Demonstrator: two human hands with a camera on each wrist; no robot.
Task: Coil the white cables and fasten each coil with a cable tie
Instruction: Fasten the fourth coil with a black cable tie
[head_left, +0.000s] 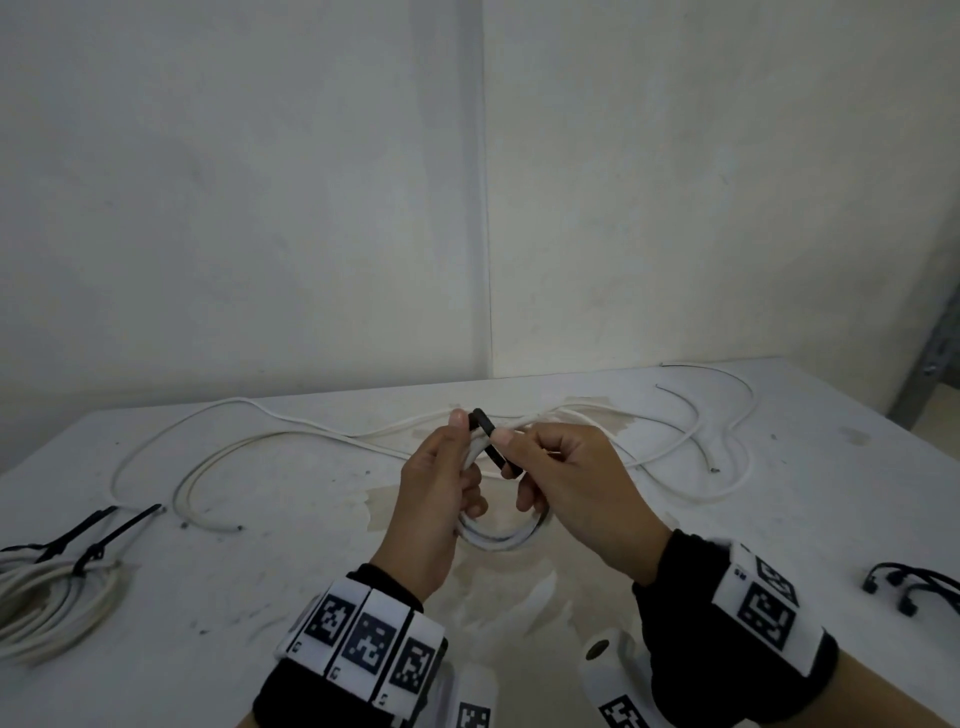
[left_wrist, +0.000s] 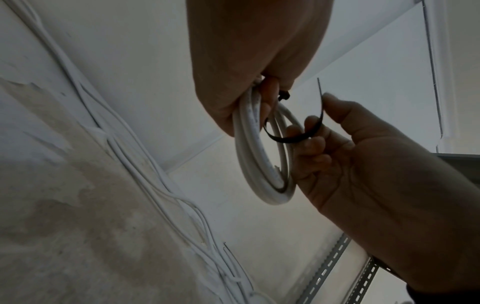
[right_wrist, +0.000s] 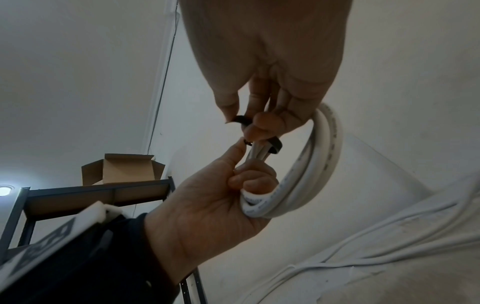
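Note:
I hold a small white cable coil (head_left: 498, 538) above the middle of the table. My left hand (head_left: 457, 452) grips the coil's top, and its thumb presses the head of a black cable tie (head_left: 491, 441). The right hand (head_left: 524, 457) pinches the tie's strap between thumb and fingers. In the left wrist view the tie (left_wrist: 293, 137) loops around the coil (left_wrist: 259, 154), its thin tail sticking up past the right hand (left_wrist: 324, 115). In the right wrist view the coil (right_wrist: 319, 164) hangs from the left hand (right_wrist: 246, 170), and the tie (right_wrist: 275, 146) wraps its strands.
Loose white cables (head_left: 291, 441) trail across the far part of the white table (head_left: 260, 571). A tied coil (head_left: 52, 597) with black ties lies at the left edge. Spare black ties (head_left: 914, 582) lie at the right. A shelf holds a cardboard box (right_wrist: 124, 170).

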